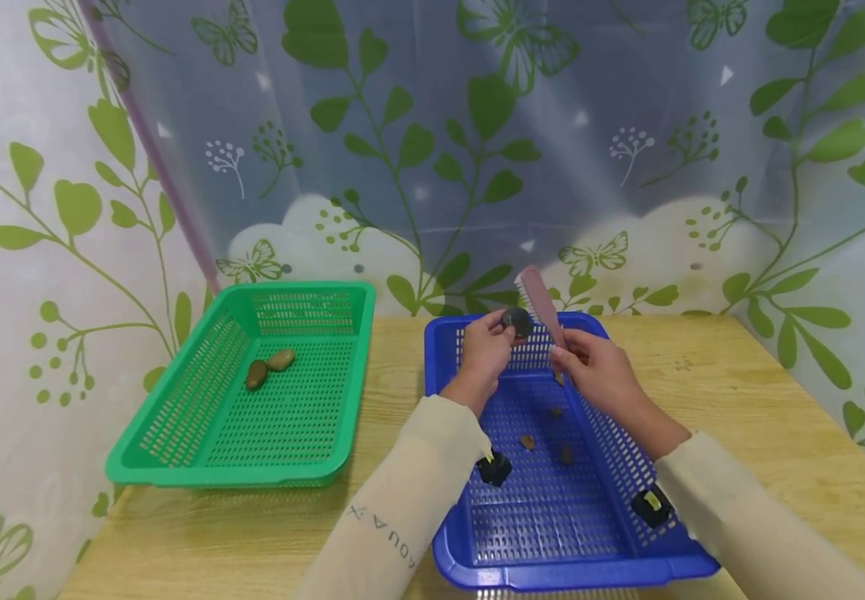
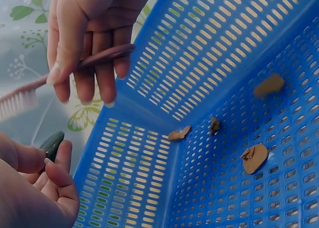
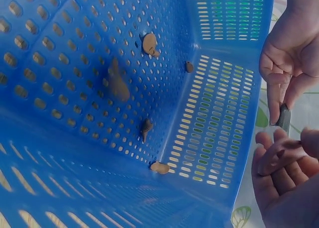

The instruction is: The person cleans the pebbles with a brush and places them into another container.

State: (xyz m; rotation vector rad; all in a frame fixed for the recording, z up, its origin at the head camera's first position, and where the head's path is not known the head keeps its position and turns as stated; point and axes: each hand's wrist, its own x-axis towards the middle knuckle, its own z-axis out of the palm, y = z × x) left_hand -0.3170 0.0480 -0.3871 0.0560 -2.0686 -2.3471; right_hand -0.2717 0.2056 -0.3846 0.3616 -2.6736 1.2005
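Over the far end of the blue basket point(image 1: 552, 575), my left hand point(image 1: 481, 358) pinches a smooth dark stone point(image 1: 520, 323) between thumb and fingers. My right hand point(image 1: 607, 372) grips the handle of a pink brush point(image 1: 540, 302), its white bristles facing the stone. The brush head stands upright just right of the stone, apart from it. In the left wrist view the stone point(image 2: 52, 144) looks dark green, with the brush bristles point(image 2: 19, 104) above and left of it. Several small brown clumps point(image 1: 527, 442) lie on the blue basket's perforated floor.
To the left stands a green basket point(image 1: 233, 475) with a dark brown stone point(image 1: 256, 375) and a tan stone point(image 1: 281, 359) inside. Both baskets sit on a wooden table point(image 1: 702, 375). A leaf-patterned curtain point(image 1: 432, 125) hangs behind. Black devices point(image 1: 494, 468) sit at both wrists.
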